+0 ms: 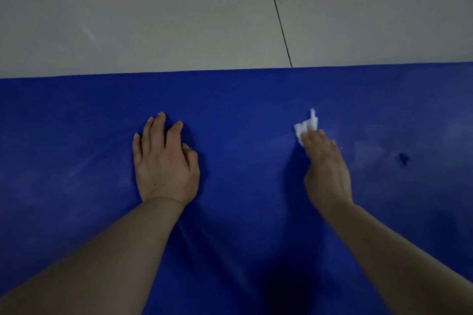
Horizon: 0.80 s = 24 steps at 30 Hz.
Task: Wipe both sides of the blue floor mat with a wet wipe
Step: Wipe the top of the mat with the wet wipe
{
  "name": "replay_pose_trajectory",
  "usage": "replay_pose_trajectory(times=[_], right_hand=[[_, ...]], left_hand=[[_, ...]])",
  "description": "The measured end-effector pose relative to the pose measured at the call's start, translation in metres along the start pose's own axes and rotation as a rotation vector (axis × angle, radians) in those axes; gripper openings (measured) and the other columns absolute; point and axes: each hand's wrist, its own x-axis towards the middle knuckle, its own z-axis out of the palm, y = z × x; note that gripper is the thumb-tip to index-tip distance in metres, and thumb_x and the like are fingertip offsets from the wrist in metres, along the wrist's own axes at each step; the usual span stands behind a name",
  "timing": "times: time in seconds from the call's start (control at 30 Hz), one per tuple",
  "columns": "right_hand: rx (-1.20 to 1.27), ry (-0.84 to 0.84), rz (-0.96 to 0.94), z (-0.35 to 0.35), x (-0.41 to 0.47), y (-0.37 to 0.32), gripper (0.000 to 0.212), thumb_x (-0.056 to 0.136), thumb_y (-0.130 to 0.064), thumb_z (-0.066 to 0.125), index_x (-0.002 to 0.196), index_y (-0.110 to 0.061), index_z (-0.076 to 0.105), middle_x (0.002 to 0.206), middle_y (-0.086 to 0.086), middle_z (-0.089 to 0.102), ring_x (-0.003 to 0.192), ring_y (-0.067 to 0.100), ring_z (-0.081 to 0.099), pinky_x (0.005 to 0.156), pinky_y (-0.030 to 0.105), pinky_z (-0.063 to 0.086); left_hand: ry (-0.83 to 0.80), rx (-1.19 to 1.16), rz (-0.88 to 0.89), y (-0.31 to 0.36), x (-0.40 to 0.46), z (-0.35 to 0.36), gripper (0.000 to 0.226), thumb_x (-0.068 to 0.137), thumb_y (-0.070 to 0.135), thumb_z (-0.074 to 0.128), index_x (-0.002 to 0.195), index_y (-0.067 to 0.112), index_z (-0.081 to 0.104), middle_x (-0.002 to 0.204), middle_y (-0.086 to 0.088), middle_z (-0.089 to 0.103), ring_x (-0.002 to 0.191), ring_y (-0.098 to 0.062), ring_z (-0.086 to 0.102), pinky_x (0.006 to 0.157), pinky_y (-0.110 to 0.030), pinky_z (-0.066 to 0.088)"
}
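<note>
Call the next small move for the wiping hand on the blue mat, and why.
Probably sweep the right hand and its wet wipe rightward across the blue mat. Pale smudges and a dark spot show on that side, unwiped by the look of it. The left hand lies flat on the mat, seemingly bracing it, so it can stay put.

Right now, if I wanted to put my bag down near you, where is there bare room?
The grey floor beyond the blue mat's far edge is bare. On the mat, there is a free patch between the left hand and the right hand. Avoid the spot by the wet wipe under the right fingers.
</note>
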Motion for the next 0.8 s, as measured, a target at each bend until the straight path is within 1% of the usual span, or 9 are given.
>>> replay_pose_trajectory(times=[0.07,0.2,0.27,0.4,0.5,0.57,0.67,0.7,0.8], right_hand=[[0.011,0.041,0.06,0.005,-0.006,-0.021,0.076,0.074,0.016,0.032,0.145,-0.008,0.035,0.154,0.008,0.029,0.14,0.025,0.029,0.115,0.034,0.022],[-0.063,-0.031,-0.357,0.044,-0.062,-0.079,0.066,0.074,-0.002,0.03,0.138,-0.002,0.042,0.146,0.012,0.042,0.136,0.027,0.037,0.115,0.037,0.019],[-0.008,-0.003,-0.37,0.033,-0.069,-0.06,0.074,0.065,0.004,0.02,0.132,-0.001,0.052,0.144,0.01,0.042,0.134,0.027,0.04,0.115,0.034,0.017],[-0.001,0.149,0.112,-0.01,-0.058,0.016,0.087,0.071,0.021,0.025,0.149,-0.017,0.031,0.154,-0.011,0.008,0.145,0.014,0.011,0.116,0.036,0.024],[0.127,0.043,0.291,-0.004,-0.061,-0.01,0.058,0.09,0.013,0.042,0.135,-0.022,0.052,0.135,-0.014,0.049,0.128,0.008,0.039,0.101,0.017,0.036],[0.434,0.135,0.238,0.015,-0.082,-0.049,0.033,0.097,-0.001,0.047,0.104,-0.022,0.072,0.104,-0.011,0.068,0.103,0.005,0.057,0.09,0.017,0.043],[0.176,0.207,-0.429,0.03,-0.1,-0.078,0.058,0.091,0.002,0.035,0.147,-0.011,0.028,0.149,0.005,0.039,0.139,0.017,0.031,0.117,0.03,0.017],[0.266,0.018,-0.453,0.035,-0.109,-0.073,0.054,0.093,0.002,0.036,0.147,-0.006,0.029,0.149,0.006,0.037,0.139,0.017,0.032,0.116,0.029,0.021],[0.367,0.104,0.067,0.008,-0.087,-0.031,0.03,0.094,-0.012,0.045,0.112,-0.016,0.07,0.114,-0.005,0.064,0.103,-0.012,0.055,0.089,0.009,0.042]], left_hand=[[0.01,-0.025,0.003,0.0,-0.001,0.0,0.043,0.092,0.016,0.045,0.133,0.008,0.051,0.151,-0.015,0.034,0.142,-0.03,0.025,0.118,-0.047,0.01],[0.054,-0.115,0.012,-0.003,-0.002,-0.002,0.04,0.091,0.013,0.052,0.13,0.006,0.055,0.15,-0.016,0.036,0.142,-0.03,0.027,0.119,-0.043,0.008],[0.084,-0.202,0.031,-0.007,-0.003,-0.003,0.032,0.089,0.008,0.055,0.12,0.004,0.063,0.145,-0.016,0.043,0.139,-0.03,0.032,0.119,-0.04,0.009],[0.041,-0.333,0.074,-0.012,-0.012,-0.009,0.025,0.088,0.002,0.056,0.109,0.005,0.068,0.138,-0.011,0.05,0.137,-0.025,0.036,0.119,-0.034,0.008],[-0.007,-0.285,0.123,-0.013,-0.04,-0.015,0.03,0.086,-0.002,0.058,0.114,0.006,0.067,0.14,-0.013,0.048,0.137,-0.028,0.036,0.118,-0.041,0.01],[-0.015,-0.172,0.169,-0.013,-0.066,-0.017,0.035,0.083,-0.001,0.062,0.117,0.006,0.065,0.141,-0.017,0.046,0.137,-0.032,0.036,0.116,-0.053,0.014],[-0.054,-0.002,0.203,-0.019,-0.092,-0.02,0.042,0.082,0.006,0.063,0.124,0.01,0.062,0.143,-0.018,0.044,0.138,-0.032,0.033,0.111,-0.062,0.01],[-0.073,0.031,0.206,-0.022,-0.097,-0.02,0.044,0.082,0.008,0.062,0.126,0.012,0.06,0.145,-0.017,0.043,0.138,-0.032,0.034,0.11,-0.065,0.011],[-0.107,0.094,0.238,-0.029,-0.104,-0.021,0.047,0.085,0.015,0.055,0.133,0.015,0.055,0.148,-0.016,0.039,0.138,-0.031,0.035,0.106,-0.07,0.016]])
